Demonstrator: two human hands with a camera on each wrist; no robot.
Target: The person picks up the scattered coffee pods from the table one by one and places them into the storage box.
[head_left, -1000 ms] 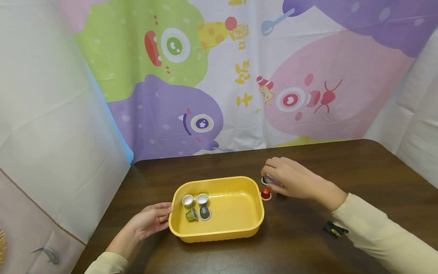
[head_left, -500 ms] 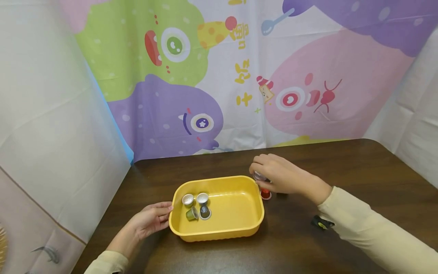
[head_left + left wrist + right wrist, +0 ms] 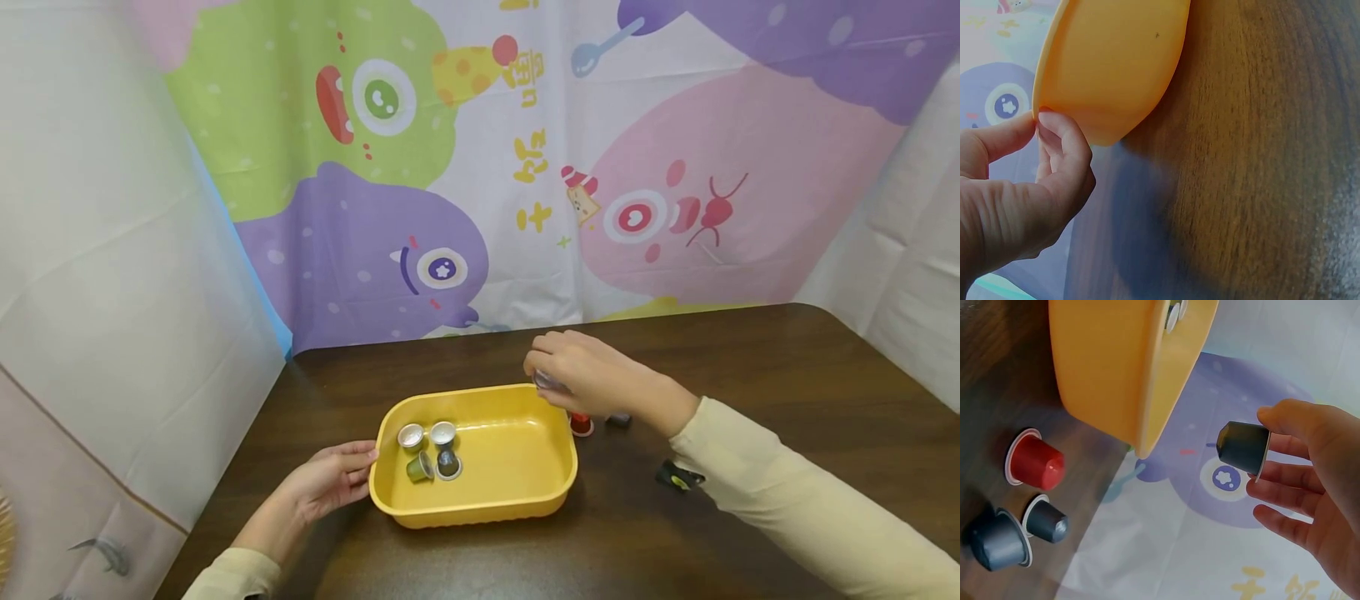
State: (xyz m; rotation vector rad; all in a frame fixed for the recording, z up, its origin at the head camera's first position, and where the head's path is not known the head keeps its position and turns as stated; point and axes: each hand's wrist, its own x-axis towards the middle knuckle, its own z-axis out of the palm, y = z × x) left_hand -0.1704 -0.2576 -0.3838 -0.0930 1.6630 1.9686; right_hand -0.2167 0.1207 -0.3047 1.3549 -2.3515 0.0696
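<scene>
A: Left side?
B: Left hand [image 3: 330, 482] pinches the tray [image 3: 480, 508] rim at its left end, thumb and fingers on the edge. Four pods [image 3: 430, 451] sit in the tray's left part.

A: Right grip?
B: Right hand [image 3: 581, 375] holds a dark pod [image 3: 1244, 447] in its fingertips, above the tray's far right corner, off the table [image 3: 750, 367].

A: Loose ones?
B: Red pod [image 3: 580, 424] just right of the tray, two dark pods [image 3: 1016, 529] beside it.
</scene>
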